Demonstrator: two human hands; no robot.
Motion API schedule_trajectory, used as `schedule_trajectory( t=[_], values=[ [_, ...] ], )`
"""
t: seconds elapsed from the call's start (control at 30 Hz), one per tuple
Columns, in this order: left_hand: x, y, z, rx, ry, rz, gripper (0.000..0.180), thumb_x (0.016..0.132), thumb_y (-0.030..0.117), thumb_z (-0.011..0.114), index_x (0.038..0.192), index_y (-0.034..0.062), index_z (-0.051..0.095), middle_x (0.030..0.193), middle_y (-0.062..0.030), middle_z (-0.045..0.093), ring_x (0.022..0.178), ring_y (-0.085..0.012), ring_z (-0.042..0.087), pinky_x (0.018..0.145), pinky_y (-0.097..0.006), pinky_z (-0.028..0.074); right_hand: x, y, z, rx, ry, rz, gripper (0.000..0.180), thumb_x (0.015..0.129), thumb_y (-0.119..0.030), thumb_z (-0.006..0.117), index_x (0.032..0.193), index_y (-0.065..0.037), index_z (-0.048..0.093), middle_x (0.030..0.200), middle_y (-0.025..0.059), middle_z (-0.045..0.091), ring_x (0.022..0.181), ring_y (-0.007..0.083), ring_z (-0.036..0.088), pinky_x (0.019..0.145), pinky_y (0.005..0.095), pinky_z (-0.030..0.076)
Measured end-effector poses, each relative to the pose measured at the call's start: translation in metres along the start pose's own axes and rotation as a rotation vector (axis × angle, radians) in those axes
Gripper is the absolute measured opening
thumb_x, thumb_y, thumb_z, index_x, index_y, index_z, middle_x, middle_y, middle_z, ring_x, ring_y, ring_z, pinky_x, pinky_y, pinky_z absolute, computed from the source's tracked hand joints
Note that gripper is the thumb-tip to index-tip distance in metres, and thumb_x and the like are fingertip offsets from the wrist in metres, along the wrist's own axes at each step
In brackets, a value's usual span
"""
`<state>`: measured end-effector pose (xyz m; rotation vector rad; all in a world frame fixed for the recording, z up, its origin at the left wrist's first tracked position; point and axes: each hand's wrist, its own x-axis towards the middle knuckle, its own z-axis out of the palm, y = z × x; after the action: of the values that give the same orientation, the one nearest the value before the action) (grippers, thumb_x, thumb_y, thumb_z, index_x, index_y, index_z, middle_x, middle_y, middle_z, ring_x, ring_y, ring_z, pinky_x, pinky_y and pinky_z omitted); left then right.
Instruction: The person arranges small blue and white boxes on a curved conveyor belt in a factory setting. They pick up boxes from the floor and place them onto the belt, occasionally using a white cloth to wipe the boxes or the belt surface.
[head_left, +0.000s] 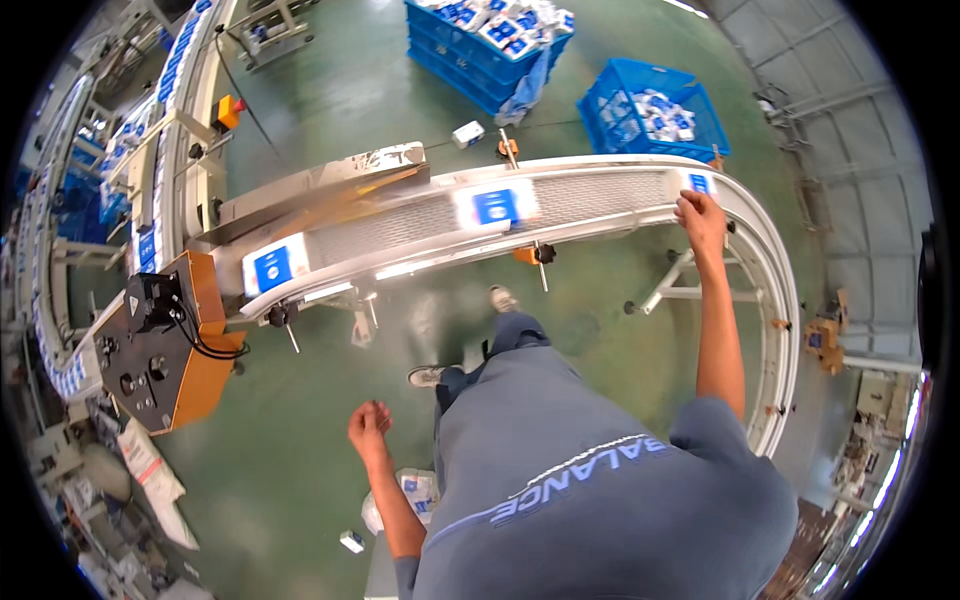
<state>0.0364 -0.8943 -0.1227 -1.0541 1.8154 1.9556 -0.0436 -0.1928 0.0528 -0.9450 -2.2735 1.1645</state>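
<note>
My right hand (704,222) is at the near rail of a curved conveyor (640,190), its fingers curled together just below a white and blue packet (697,184). Whether the fingertips grip anything is hidden. Another white and blue packet (495,207), slightly blurred, lies mid-belt, and a third packet (273,268) is at the belt's left end. Away from the belt, low on my left side, my left hand (370,424) hangs with loosely curled fingers and nothing visible in them.
Beyond the belt stand stacked blue crates (470,65) heaped with packets and a blue basket (600,110) partly filled with them. An orange and black machine housing (165,350) is at the left. Loose packets lie on the green floor; conveyor legs (665,285) stand near me.
</note>
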Motion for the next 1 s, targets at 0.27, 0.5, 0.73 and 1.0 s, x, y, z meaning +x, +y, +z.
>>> schedule_trajectory(
  t=[0.27,0.5,0.73,1.0],
  values=[
    [-0.044,0.02,0.185,0.123,-0.146,0.095,0.03,0.108,0.024,0.065,0.126,-0.0002,0.069,0.109,-0.0098,0.076,0.097,-0.0179,0.074,0.082,-0.032,0.06,0.005,0.004,0.038,-0.076,-0.287,-0.293,0.023,0.098,-0.006,0.07,0.12,0.0,0.074,0.103,0.0098,0.078,0.092,0.0152,0.073,0.086,0.0292,0.057],
    [-0.091,0.03,0.233,0.169,0.042,0.169,0.028,0.106,0.024,0.067,0.123,0.0006,0.068,0.111,-0.0089,0.076,0.1,-0.0177,0.073,0.083,-0.032,0.058,0.013,-0.035,0.065,0.074,-0.545,-0.489,0.018,0.096,0.001,0.071,0.114,0.001,0.073,0.099,0.0123,0.076,0.085,0.0201,0.074,0.079,0.0315,0.058],
    [-0.066,0.075,0.178,0.154,0.256,0.182,0.036,0.111,0.031,0.059,0.127,-0.0011,0.064,0.117,-0.0118,0.073,0.104,-0.0223,0.073,0.088,-0.036,0.059,-0.011,-0.073,0.115,0.187,-0.652,-0.624,0.017,0.095,0.003,0.07,0.112,0.0,0.073,0.096,0.0132,0.075,0.081,0.0231,0.073,0.075,0.0321,0.058],
    [-0.004,0.116,0.114,0.105,0.305,0.225,0.042,0.111,0.033,0.058,0.135,-0.0012,0.059,0.127,-0.0144,0.069,0.113,-0.0235,0.069,0.092,-0.039,0.059,-0.064,-0.118,0.178,0.175,-0.613,-0.628,0.016,0.097,0.004,0.069,0.113,0.003,0.073,0.096,0.0119,0.075,0.084,0.018,0.074,0.078,0.0293,0.058]
  ],
)
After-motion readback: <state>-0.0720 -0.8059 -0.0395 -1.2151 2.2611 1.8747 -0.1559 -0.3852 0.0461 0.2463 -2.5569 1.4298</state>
